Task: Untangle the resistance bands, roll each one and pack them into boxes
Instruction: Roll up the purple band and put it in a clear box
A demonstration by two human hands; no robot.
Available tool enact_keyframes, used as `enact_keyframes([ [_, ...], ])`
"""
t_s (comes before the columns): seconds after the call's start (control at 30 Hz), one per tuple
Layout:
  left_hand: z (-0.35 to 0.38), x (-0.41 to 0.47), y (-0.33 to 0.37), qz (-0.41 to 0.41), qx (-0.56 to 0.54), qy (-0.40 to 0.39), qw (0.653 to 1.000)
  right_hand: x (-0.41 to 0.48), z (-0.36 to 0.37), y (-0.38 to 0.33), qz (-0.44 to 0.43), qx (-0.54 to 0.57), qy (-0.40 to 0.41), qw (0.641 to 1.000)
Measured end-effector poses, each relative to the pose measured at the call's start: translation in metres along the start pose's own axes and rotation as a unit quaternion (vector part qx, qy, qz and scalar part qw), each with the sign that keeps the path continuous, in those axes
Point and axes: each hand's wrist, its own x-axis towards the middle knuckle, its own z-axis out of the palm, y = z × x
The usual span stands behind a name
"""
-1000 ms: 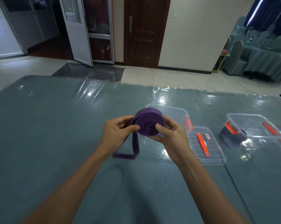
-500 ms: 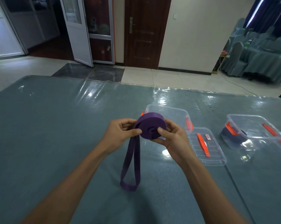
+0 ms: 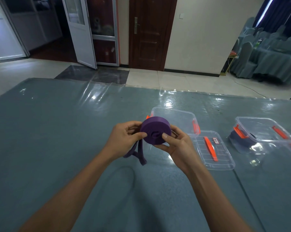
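Over a grey-blue plastic-covered table (image 3: 57, 139), we are gripping a nearly rolled purple rubber resistance band (image 3: 155, 131) with left hand (image 3: 124, 139) and right hand (image 3: 178, 146), its short tail dangling; an empty clear plastic box (image 3: 183, 116) is waiting behind, another box (image 3: 261, 129) seemingly packed.

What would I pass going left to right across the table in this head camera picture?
Left hand → purple band roll, pinched by both hands → right hand → loose clear lid with an orange handle → clear box with a dark band inside.
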Motion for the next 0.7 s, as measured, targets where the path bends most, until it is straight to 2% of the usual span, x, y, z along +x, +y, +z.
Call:
enact_keyframes([
  [0.1,0.001,0.006,0.005,0.021,0.006,0.029,0.999,0.005,0.003,0.003,-0.044,-0.032,-0.005,0.998],
  [0.2,0.000,0.014,0.013,0.039,0.001,0.041,0.998,0.011,-0.005,0.020,-0.067,-0.146,-0.025,0.987],
  [0.27,-0.002,0.019,0.020,0.050,-0.005,0.042,0.998,0.014,-0.019,0.040,-0.036,-0.249,-0.045,0.967],
  [0.33,-0.004,0.023,0.027,0.061,-0.013,0.046,0.997,0.015,-0.033,0.060,0.020,-0.354,-0.076,0.932],
  [0.43,-0.008,0.026,0.037,0.083,-0.021,0.047,0.995,0.014,-0.044,0.086,0.084,-0.452,-0.115,0.881],
  [0.5,-0.009,0.027,0.042,0.096,-0.018,0.046,0.994,0.014,-0.044,0.101,0.100,-0.469,-0.128,0.868],
  [0.6,-0.009,0.029,0.045,0.098,-0.029,0.056,0.993,0.016,-0.034,0.117,0.106,-0.453,-0.138,0.874],
  [0.7,-0.009,0.031,0.047,0.102,-0.030,0.061,0.992,0.019,-0.024,0.128,0.061,-0.475,-0.133,0.868],
])
